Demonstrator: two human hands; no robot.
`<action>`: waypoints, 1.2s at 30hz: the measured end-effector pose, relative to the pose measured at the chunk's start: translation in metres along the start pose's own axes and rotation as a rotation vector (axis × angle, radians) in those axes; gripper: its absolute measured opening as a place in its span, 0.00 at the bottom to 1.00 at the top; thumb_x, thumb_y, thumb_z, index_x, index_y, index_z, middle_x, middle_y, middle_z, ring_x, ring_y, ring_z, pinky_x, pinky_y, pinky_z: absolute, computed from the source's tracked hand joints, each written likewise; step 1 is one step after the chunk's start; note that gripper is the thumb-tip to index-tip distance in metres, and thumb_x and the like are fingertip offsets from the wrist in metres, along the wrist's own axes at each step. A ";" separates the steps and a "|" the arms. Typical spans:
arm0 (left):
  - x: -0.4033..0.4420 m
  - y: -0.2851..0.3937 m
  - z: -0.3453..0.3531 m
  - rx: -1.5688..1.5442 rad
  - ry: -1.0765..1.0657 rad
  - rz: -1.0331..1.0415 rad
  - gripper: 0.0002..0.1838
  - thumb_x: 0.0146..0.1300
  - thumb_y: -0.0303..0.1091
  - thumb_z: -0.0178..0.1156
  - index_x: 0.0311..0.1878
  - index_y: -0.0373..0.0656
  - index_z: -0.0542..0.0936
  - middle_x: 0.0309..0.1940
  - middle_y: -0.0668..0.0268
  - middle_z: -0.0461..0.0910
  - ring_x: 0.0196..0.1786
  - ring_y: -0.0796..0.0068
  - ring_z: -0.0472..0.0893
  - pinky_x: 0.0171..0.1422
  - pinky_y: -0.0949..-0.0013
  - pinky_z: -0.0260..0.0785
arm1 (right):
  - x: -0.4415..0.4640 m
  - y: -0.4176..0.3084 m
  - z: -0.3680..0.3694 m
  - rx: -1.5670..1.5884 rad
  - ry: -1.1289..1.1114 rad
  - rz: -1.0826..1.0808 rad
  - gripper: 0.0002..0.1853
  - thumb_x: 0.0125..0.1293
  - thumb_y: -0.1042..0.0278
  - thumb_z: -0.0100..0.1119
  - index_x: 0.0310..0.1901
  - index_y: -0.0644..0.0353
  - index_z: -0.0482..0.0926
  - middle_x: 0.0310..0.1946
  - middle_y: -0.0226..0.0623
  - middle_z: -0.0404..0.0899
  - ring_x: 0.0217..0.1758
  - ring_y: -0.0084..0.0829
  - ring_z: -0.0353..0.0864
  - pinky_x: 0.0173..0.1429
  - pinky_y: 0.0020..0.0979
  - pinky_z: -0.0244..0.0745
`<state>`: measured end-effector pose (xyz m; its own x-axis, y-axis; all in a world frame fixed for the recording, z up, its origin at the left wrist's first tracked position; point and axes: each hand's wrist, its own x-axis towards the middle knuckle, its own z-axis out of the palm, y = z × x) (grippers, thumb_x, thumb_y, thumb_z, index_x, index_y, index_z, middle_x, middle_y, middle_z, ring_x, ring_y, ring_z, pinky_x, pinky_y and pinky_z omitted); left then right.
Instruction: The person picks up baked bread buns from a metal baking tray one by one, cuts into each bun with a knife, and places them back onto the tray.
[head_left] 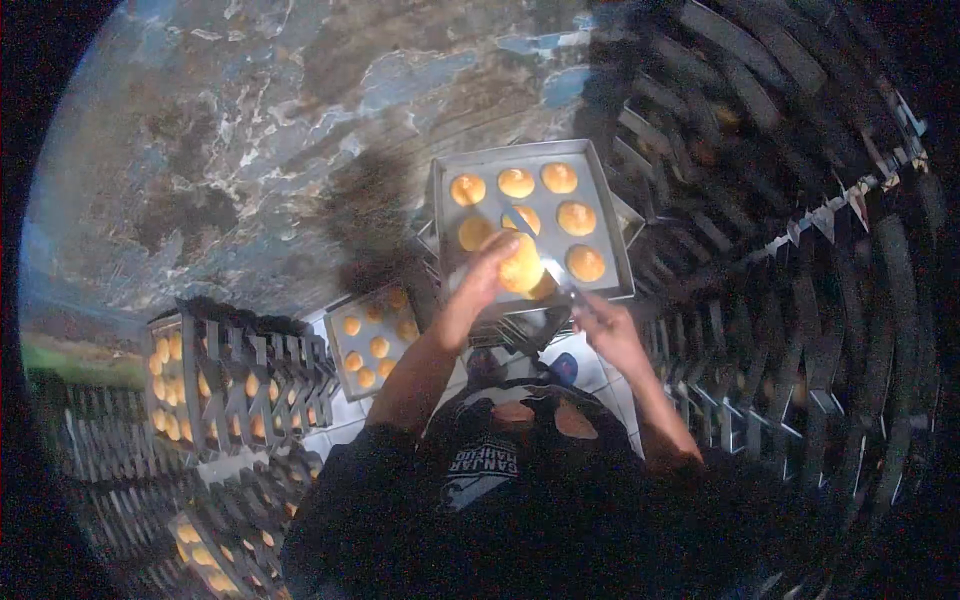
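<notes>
Golden and round, a bun [522,272] is held up over the near half of a grey metal tray [440,190] by the left hand [487,265], whose fingers are clamped on it with the thumb laid along its upper edge. Closed around the dark handle of a bladed tool [555,272], the fingers of the right hand [607,328] sit just beyond the tray's near right corner. Its shiny blade slants up and to the left, passing by the held bun and showing again past its far side; whether it touches or cuts into the crumb, I cannot tell. Beneath, more golden buns [577,217] stand in rows, apart from one another, with one partly hidden under the held bun. Lower down and to the left, a second tray [350,387] carries smaller-looking buns of the same colour, and farther left a dark slatted rack [215,385] holds further buns on several levels. Tall dark racks [780,330] fill the right side, much of them lost in shadow. Past the first tray spreads a mottled surface [260,150] of brown, grey and blue. Close to the camera are a dark shirt [560,500] with pale lettering and, below the tray, pale floor tiles [618,395] with a dark shoe [565,368].
</notes>
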<state>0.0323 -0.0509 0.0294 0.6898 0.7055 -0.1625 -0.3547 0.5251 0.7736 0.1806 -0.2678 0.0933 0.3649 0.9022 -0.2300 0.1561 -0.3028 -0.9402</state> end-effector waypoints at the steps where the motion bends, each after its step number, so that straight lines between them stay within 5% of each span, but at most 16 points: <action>1: 0.000 -0.004 0.004 0.000 0.022 -0.019 0.20 0.66 0.37 0.64 0.58 0.40 0.75 0.49 0.63 0.82 0.50 0.69 0.83 0.56 0.61 0.78 | 0.010 -0.002 -0.004 -0.031 -0.041 -0.087 0.22 0.72 0.64 0.60 0.66 0.57 0.77 0.29 0.24 0.82 0.29 0.14 0.73 0.35 0.23 0.71; 6: -0.001 0.028 -0.021 0.011 0.100 -0.110 0.22 0.63 0.33 0.66 0.58 0.41 0.74 0.48 0.63 0.82 0.52 0.66 0.83 0.59 0.58 0.77 | 0.001 0.009 -0.016 -0.160 -0.030 -0.170 0.22 0.70 0.65 0.63 0.62 0.63 0.78 0.31 0.32 0.85 0.32 0.19 0.79 0.43 0.29 0.78; 8: -0.004 0.020 -0.022 0.105 -0.024 -0.061 0.21 0.63 0.33 0.66 0.58 0.40 0.75 0.48 0.62 0.82 0.51 0.67 0.83 0.59 0.58 0.77 | -0.012 0.007 -0.016 -0.063 -0.073 -0.039 0.22 0.70 0.64 0.63 0.63 0.63 0.78 0.31 0.31 0.85 0.34 0.18 0.79 0.45 0.28 0.77; 10: -0.006 -0.002 -0.003 0.036 0.096 -0.125 0.26 0.62 0.34 0.69 0.60 0.37 0.73 0.48 0.61 0.82 0.50 0.67 0.84 0.55 0.62 0.79 | 0.005 -0.003 -0.009 -0.048 -0.045 -0.131 0.21 0.70 0.64 0.62 0.62 0.61 0.79 0.30 0.30 0.85 0.34 0.18 0.78 0.44 0.26 0.76; 12: 0.008 -0.012 -0.012 0.046 -0.047 -0.132 0.27 0.62 0.33 0.69 0.61 0.36 0.71 0.47 0.62 0.82 0.48 0.67 0.84 0.54 0.62 0.79 | 0.025 -0.004 -0.003 -0.037 -0.108 -0.070 0.20 0.70 0.65 0.62 0.62 0.61 0.79 0.28 0.27 0.83 0.33 0.17 0.77 0.41 0.26 0.74; 21: 0.001 0.004 -0.010 -0.026 -0.029 -0.095 0.14 0.65 0.32 0.65 0.51 0.36 0.79 0.42 0.60 0.84 0.42 0.67 0.86 0.52 0.62 0.80 | -0.004 -0.020 -0.010 -0.134 -0.130 0.020 0.20 0.72 0.65 0.60 0.63 0.59 0.78 0.26 0.30 0.82 0.30 0.19 0.79 0.38 0.26 0.75; 26: 0.006 0.002 -0.005 -0.075 -0.055 -0.124 0.14 0.65 0.33 0.64 0.50 0.35 0.79 0.42 0.58 0.84 0.43 0.65 0.86 0.49 0.59 0.81 | 0.011 -0.015 -0.008 -0.081 -0.134 -0.081 0.19 0.72 0.64 0.60 0.59 0.65 0.79 0.24 0.25 0.79 0.27 0.18 0.73 0.37 0.25 0.71; 32: -0.005 0.015 0.002 -0.155 -0.004 -0.107 0.15 0.66 0.33 0.63 0.52 0.36 0.78 0.42 0.60 0.84 0.43 0.65 0.86 0.48 0.61 0.80 | -0.002 0.012 -0.010 -0.132 -0.127 -0.041 0.20 0.71 0.64 0.61 0.62 0.59 0.79 0.24 0.26 0.80 0.26 0.16 0.72 0.31 0.24 0.69; 36: 0.003 -0.010 0.007 -0.212 0.038 -0.133 0.15 0.66 0.34 0.64 0.52 0.37 0.79 0.42 0.61 0.84 0.43 0.67 0.85 0.49 0.62 0.79 | 0.026 -0.014 0.005 -0.092 -0.176 -0.001 0.22 0.71 0.62 0.62 0.64 0.60 0.77 0.27 0.31 0.83 0.31 0.17 0.79 0.38 0.24 0.74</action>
<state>0.0424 -0.0575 0.0259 0.7169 0.6383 -0.2803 -0.3891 0.7000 0.5988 0.1831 -0.2389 0.0992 0.1997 0.9399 -0.2768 0.2427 -0.3212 -0.9154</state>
